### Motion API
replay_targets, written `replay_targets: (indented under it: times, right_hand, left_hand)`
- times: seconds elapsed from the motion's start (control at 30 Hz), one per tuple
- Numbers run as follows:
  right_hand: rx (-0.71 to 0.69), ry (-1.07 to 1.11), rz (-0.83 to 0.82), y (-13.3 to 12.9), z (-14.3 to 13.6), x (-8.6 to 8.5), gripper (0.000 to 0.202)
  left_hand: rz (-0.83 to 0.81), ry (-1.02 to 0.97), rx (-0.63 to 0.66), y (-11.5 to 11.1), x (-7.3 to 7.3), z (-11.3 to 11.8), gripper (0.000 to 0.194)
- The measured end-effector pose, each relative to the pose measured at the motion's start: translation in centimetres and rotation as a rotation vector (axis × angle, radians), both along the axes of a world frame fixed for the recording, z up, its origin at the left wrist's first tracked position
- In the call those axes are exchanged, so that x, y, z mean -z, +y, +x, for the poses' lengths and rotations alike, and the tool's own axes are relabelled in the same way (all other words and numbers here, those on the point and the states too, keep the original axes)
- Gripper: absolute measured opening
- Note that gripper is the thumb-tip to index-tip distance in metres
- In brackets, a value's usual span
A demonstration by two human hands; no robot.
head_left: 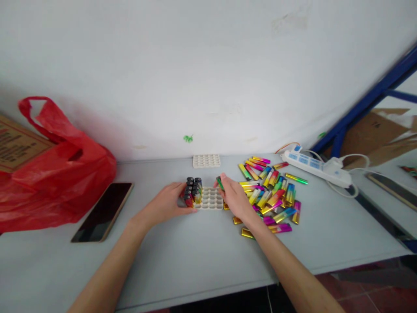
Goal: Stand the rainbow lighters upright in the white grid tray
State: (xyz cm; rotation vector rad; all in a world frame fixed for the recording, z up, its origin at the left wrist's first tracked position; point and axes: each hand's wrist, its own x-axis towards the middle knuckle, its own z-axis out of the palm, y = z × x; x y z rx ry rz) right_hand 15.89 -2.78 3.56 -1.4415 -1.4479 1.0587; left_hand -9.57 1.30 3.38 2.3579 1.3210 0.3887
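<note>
A white tray (211, 198) with rows of round hollows lies on the table in front of me. Two columns of lighters (194, 190) with black tops stand upright in its left end. Around that end curls my left hand (169, 201), thumb along the near edge and fingers at the far side, partly hidden by the lighters. My right hand (235, 198) pinches a green lighter (220, 182) with a dark end, tilted above the tray's right side. Right of the tray spreads a pile of loose, shiny multicoloured lighters (270, 187).
Against the wall lies a second white tray (206, 161). A phone (102, 213) and a red plastic bag (65, 174) with a cardboard box (19, 143) are at left. A white power strip (316, 167) with cables sits at right, by a blue metal frame (339, 139).
</note>
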Motion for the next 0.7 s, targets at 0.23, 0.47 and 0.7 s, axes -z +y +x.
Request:
replay_targets:
  times: [0.23,0.47,0.7]
  right_hand:
    - [-0.207,-0.233,0.336,-1.1,-0.1,-1.1,0.032]
    - [-0.276,-0.279,0.304,-1.1,-0.6,-1.2,0.033]
    - [-0.344,-0.36,0.328,-1.1,-1.1,-0.5,0.022]
  left_hand:
    - [-0.013,0.013,0.031,-0.2,0.1,-0.1,0.05]
    - [-0.015,-0.001,0.038,-0.4,-0.1,0.1,0.047]
    - [-0.014,0.006,0.037,-0.4,-0.2,0.1,0.048]
